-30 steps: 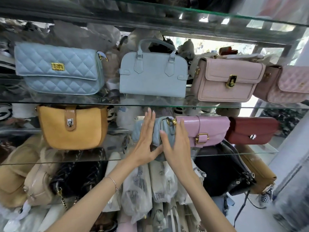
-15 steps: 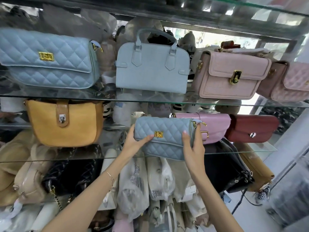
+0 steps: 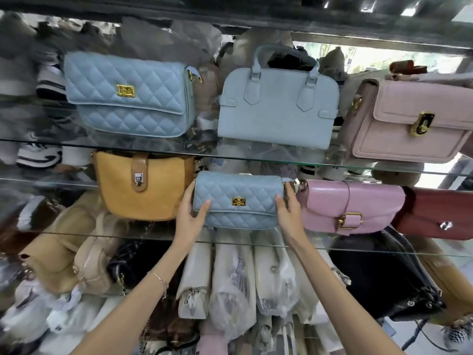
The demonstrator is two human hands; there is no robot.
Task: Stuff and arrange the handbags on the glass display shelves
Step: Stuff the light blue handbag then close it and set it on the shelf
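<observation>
A small light-blue quilted bag point(image 3: 238, 201) with a gold clasp stands on the middle glass shelf point(image 3: 371, 248), front facing me, between a mustard bag point(image 3: 146, 185) and a pink buckled bag point(image 3: 350, 204). My left hand point(image 3: 190, 216) grips its left end, thumb across the front. My right hand point(image 3: 288, 208) grips its right end, fingers wrapped round the side. Both forearms reach up from below.
The upper glass shelf point(image 3: 179, 151) carries a larger blue quilted bag point(image 3: 128, 96), a plain blue handbag point(image 3: 277, 108) and a pale pink bag point(image 3: 412, 121). A dark red bag point(image 3: 440, 216) sits at the far right. Plastic-wrapped bags point(image 3: 230, 283) and a black bag point(image 3: 384, 275) fill the space below.
The blue quilted bag was turned from end-on to front-facing and moved left and back onto the shelf, clear of the pink bag. Both hands shifted to its two ends.
</observation>
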